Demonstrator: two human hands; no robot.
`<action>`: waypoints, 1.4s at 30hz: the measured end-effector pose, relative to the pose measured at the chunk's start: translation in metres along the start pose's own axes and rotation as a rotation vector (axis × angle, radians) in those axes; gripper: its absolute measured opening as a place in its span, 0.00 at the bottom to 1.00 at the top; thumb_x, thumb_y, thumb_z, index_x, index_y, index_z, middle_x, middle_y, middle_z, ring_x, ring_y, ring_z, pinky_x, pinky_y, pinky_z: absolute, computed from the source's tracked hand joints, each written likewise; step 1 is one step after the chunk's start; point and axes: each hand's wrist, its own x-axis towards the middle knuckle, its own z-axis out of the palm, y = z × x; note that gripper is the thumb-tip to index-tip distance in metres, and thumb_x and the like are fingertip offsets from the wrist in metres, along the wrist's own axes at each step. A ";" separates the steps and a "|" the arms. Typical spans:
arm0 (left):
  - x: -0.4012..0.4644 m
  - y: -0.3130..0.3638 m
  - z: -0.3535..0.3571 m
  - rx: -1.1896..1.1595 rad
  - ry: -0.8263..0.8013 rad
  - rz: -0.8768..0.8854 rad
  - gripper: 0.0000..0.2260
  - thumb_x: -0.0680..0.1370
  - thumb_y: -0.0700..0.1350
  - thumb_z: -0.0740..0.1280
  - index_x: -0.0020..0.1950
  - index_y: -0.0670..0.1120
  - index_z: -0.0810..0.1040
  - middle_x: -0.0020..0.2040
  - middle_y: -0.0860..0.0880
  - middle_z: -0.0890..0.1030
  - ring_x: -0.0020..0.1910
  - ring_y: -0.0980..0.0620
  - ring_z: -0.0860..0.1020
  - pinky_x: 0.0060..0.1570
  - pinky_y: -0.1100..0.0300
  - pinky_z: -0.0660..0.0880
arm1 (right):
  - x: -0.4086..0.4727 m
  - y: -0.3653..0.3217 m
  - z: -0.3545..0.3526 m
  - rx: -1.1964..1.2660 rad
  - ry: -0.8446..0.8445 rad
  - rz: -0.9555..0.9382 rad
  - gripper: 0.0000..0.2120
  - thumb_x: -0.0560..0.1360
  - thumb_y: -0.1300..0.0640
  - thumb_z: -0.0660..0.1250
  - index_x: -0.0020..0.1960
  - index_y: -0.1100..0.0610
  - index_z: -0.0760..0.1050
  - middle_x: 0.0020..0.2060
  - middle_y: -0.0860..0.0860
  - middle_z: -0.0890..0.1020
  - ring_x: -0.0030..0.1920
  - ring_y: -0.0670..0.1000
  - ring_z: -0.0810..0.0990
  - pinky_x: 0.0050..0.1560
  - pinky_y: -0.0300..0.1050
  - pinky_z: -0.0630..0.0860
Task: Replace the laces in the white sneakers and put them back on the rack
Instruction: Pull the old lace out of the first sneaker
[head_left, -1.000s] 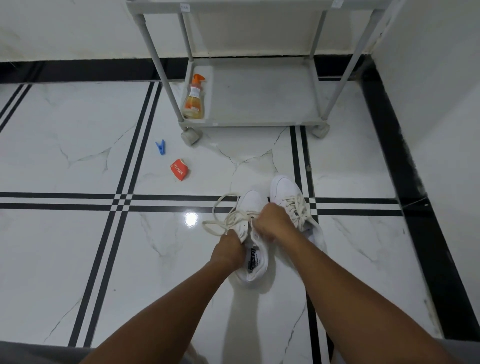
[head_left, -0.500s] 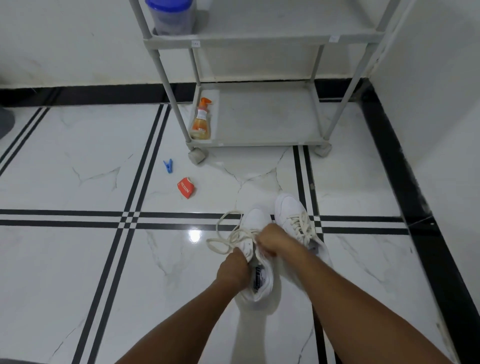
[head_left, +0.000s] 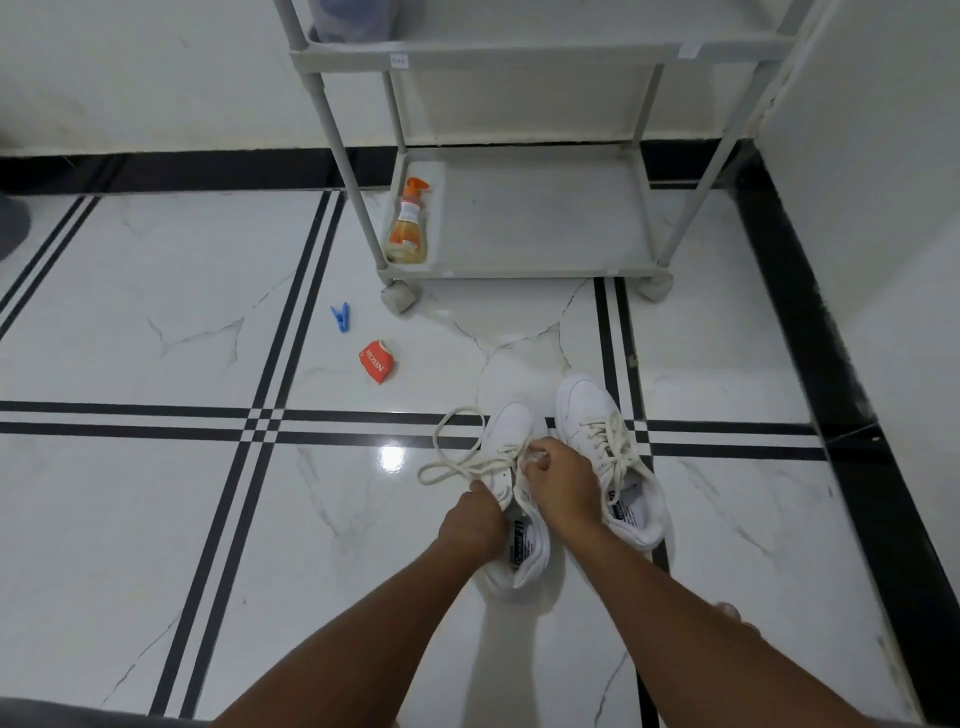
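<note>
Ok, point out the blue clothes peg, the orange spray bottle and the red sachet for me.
blue clothes peg (head_left: 340, 317), head view, middle of its body.
orange spray bottle (head_left: 408, 228), head view, on its label area.
red sachet (head_left: 376, 362), head view, centre of its printed face.

You've got glossy marble-look floor tile (head_left: 156, 519), matt grey plastic-looking rack (head_left: 519, 228), woven cloth laces (head_left: 457, 467) mid-frame, smooth white sneakers (head_left: 511, 431).

Rack (head_left: 524, 270) bottom shelf seemingly open beside spray bottle (head_left: 408, 228)
</note>
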 end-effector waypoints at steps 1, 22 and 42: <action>0.000 0.000 0.000 0.001 -0.006 -0.004 0.20 0.81 0.47 0.62 0.71 0.41 0.65 0.64 0.41 0.76 0.62 0.41 0.78 0.61 0.50 0.76 | -0.001 -0.001 0.001 -0.015 0.009 0.018 0.06 0.78 0.50 0.69 0.52 0.51 0.80 0.47 0.47 0.84 0.49 0.52 0.82 0.50 0.47 0.77; -0.001 -0.002 0.007 -0.011 -0.021 -0.058 0.28 0.82 0.49 0.61 0.78 0.40 0.55 0.66 0.40 0.76 0.64 0.40 0.77 0.62 0.47 0.76 | 0.025 -0.055 -0.033 0.622 0.119 0.048 0.18 0.83 0.44 0.59 0.47 0.56 0.77 0.41 0.52 0.83 0.42 0.51 0.84 0.43 0.45 0.81; -0.001 -0.003 0.011 -0.022 0.007 -0.064 0.29 0.80 0.52 0.64 0.76 0.41 0.59 0.65 0.40 0.75 0.62 0.41 0.77 0.62 0.47 0.76 | 0.002 -0.002 -0.010 -0.022 -0.150 -0.017 0.14 0.74 0.41 0.71 0.41 0.51 0.75 0.37 0.46 0.81 0.39 0.48 0.81 0.44 0.49 0.80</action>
